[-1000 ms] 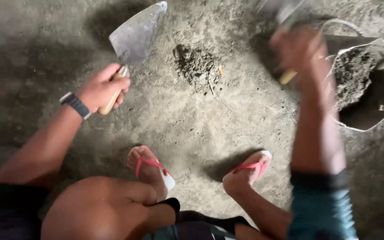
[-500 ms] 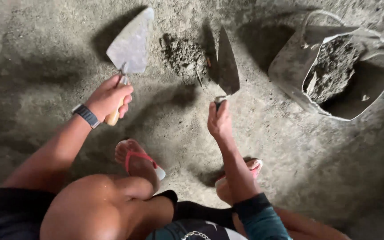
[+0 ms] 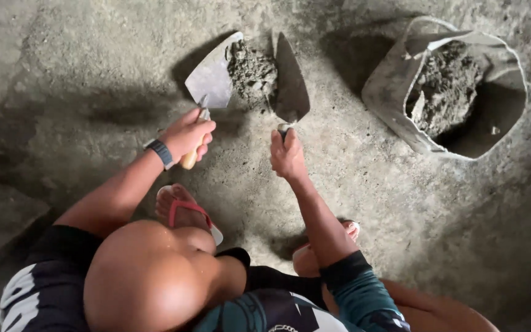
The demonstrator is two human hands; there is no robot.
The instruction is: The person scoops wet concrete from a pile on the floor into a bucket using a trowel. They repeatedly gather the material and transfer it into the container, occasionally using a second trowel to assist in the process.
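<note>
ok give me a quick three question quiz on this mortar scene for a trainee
1. True or false: the left hand and the right hand each hold a trowel.
2. Where does the lump of mortar lie? A) inside the bucket B) between the two trowel blades C) on the person's foot
3. Fill in: the bucket of mortar stands on the person's ____ side.

Key
1. True: the left hand grips the wooden-handled trowel, the right hand the narrow trowel.
2. B: the two blades flank the lump on the concrete floor.
3. Right.
</note>
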